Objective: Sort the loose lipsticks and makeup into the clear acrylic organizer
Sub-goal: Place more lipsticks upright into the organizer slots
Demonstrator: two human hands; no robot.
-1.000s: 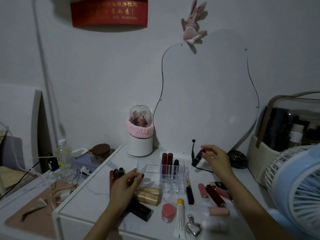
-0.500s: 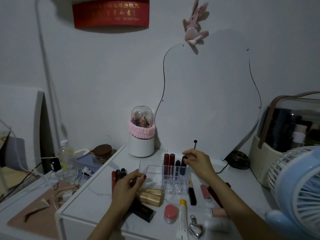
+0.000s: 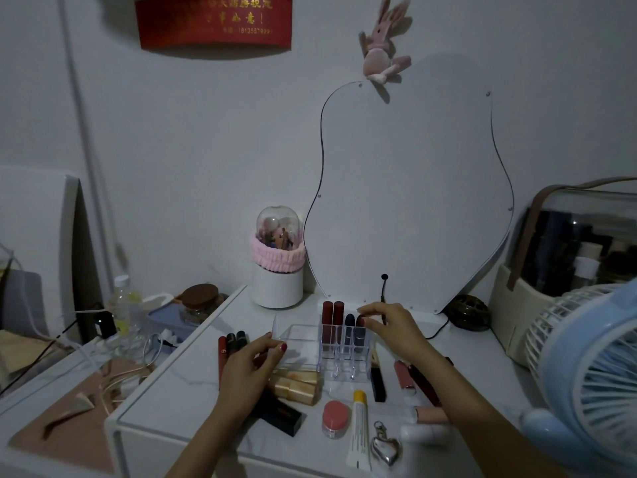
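The clear acrylic organizer [image 3: 312,346] sits toward the back of the white tabletop [image 3: 179,401], just in front of the wavy-edged mirror [image 3: 410,188]. Its back slots hold four upright tubes: two red lipsticks [image 3: 332,320] on the left and two dark ones [image 3: 350,327] beside them. The right hand [image 3: 393,327] hovers over the rightmost dark lipstick [image 3: 360,327], fingertips closed on its cap. The left hand [image 3: 248,369] rests against the organizer's front-left corner, fingers loosely curled and pressed to the clear wall, grasping nothing I can make out.

In front of the organizer the surface is crowded: gold tubes [image 3: 298,386] touching its base, a black case [image 3: 282,414] near the table's front edge, a pink jar [image 3: 336,415], a yellow-capped tube [image 3: 358,429] and a heart keyring [image 3: 386,448]. To the organizer's right lie more loose lipsticks [image 3: 413,379]. Left of it, three dark tubes [image 3: 231,343] lie close to the table's left edge. The fan [image 3: 593,377] hems in the right side.
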